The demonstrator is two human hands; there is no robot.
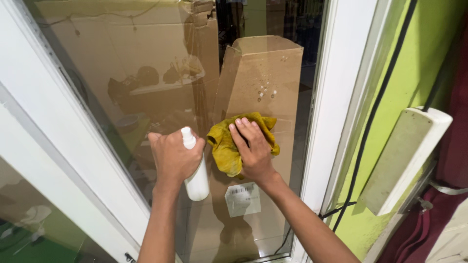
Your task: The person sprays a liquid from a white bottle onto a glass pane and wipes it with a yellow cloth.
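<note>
Bright, even light; reflections across the glass pane (pixel 161 73).

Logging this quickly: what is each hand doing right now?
Left hand: closed around a white spray bottle.
Right hand: open, fingers flat, pressing a yellow cloth against the glass pane.

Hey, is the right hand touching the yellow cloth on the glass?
Touching. The head view shows the right hand flat on the yellow cloth, fingers spread over it, pressing it against the glass pane.
</note>
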